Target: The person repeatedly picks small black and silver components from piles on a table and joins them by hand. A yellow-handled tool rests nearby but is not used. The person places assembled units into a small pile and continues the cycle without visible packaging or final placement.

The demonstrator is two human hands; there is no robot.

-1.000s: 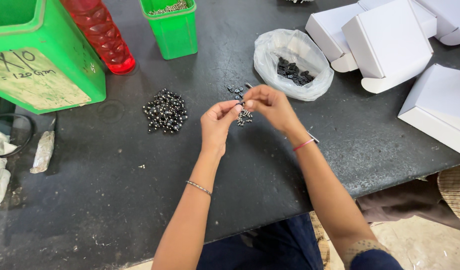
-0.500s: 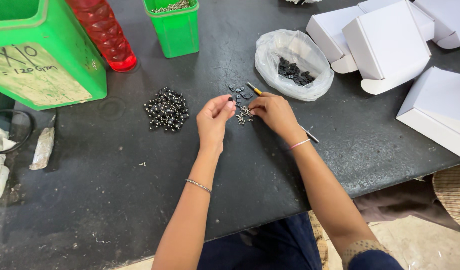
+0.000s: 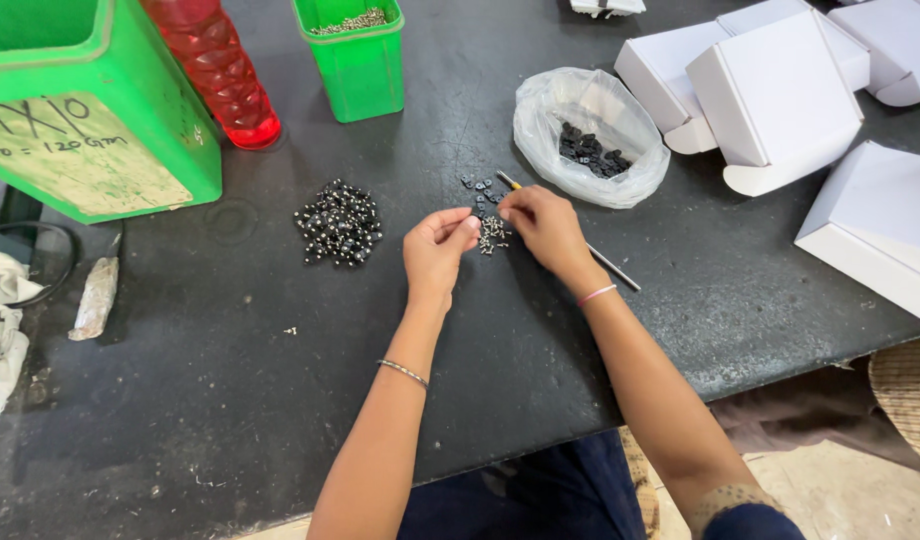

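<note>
This is a small assembly or packing workshop. Beyond the fingers stand green plastic bins of small metal parts; a heap of dark parts lies left of them, folded white cartons far right, all on a scuffed black workbench.

1 head-worn view, looking steeply down, near the dark table, from the seated person's side

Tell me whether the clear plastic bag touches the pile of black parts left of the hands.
Apart. The head view shows the plastic bag and the pile of black parts separated by bare dark tabletop, with both hands between them lower down.
</note>
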